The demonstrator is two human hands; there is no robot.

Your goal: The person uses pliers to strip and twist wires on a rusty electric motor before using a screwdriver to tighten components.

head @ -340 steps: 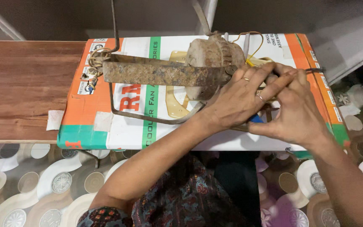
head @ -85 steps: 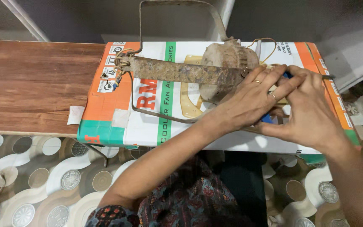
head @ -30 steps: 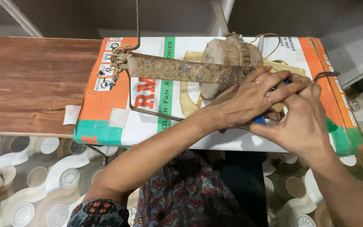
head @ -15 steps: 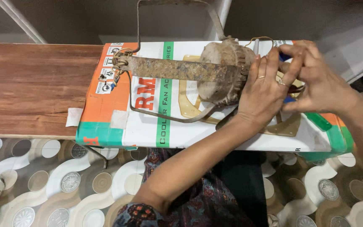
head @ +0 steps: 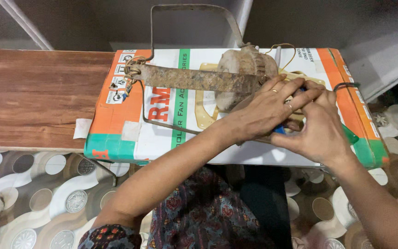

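Rusty round metal motor with long flat arm (head: pixel 194 79) lies on printed cardboard box (head: pixel 171 138). Our left hand (head: pixel 266 110) spread over motor's near side; right hand (head: pixel 321 129) pinching small blue tool (head: pixel 279 130) beside it.

Count: one printed cardboard box (head: pixel 180 138) on one wooden bench (head: pixel 38 97). On the box: one rusty fan motor (head: pixel 240 74), one rusty blade arm (head: pixel 194 79). Two hands: left hand (head: pixel 266 110), right hand (head: pixel 321 129).
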